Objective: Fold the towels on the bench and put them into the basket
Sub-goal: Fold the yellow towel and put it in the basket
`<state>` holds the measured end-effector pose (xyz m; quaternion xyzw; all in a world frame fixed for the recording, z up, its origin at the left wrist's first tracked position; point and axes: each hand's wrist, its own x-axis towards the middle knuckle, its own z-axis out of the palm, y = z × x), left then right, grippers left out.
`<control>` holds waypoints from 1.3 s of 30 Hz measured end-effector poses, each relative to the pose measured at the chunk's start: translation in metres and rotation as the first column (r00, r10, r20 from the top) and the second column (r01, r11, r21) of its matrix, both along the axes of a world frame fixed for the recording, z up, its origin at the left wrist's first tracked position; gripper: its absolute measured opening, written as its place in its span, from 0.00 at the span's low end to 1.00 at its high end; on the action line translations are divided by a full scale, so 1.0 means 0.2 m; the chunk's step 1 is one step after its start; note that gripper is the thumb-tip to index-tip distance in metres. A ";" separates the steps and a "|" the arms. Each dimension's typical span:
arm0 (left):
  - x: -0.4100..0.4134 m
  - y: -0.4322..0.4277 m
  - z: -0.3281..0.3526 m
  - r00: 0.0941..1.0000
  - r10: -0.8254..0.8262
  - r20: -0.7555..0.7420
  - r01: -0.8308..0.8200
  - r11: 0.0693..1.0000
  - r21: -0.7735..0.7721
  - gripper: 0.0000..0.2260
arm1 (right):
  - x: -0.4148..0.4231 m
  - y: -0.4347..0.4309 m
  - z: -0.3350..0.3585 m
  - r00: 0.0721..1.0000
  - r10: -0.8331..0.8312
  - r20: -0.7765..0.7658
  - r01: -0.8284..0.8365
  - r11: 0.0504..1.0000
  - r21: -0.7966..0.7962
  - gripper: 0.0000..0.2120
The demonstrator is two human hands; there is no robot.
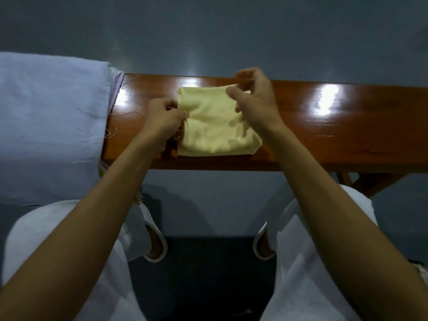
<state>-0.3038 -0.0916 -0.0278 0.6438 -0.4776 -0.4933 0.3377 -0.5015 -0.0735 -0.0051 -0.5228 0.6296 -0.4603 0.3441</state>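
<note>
Bare forearms (99, 212) out over white trousers (301, 269), toward the glossy wooden table (347, 140). Pinching the left edge of the folded yellow towel (213, 128), flat at mid-table, with left hand (162, 118) fingers; pinching its far right corner with curled right hand (254, 100) fingers. Over the left end, pale blue cloth (51, 107).

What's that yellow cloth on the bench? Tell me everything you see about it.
It is a pale yellow towel of soft, thin-looking fabric, seemingly folded into a rough, slightly wrinkled rectangle. It lies on the glossy wooden bench. The left hand pinches its left edge, and the right hand pinches its far right corner, which is lifted slightly.
</note>
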 end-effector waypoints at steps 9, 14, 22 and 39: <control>0.00 0.00 -0.02 0.906 0.148 0.397 -0.008 0.943 -0.333 0.13 | -0.10 0.01 -0.04 0.886 -0.133 -0.444 0.058 0.982 -0.178 0.15; -0.11 0.06 -0.07 0.705 -0.040 0.708 0.499 0.738 -0.454 0.24 | 0.03 0.02 -0.11 0.722 0.052 -0.690 -0.183 0.976 -0.118 0.26; -0.08 0.03 -0.23 0.374 -0.226 0.900 0.657 0.749 -0.085 0.29 | 0.07 0.02 -0.27 0.468 0.340 -0.816 -0.209 0.939 0.271 0.31; 0.08 0.13 -0.07 0.755 -0.182 0.629 0.543 0.712 -0.446 0.16 | -0.11 0.11 -0.12 0.847 0.189 -0.497 -0.199 0.979 0.033 0.27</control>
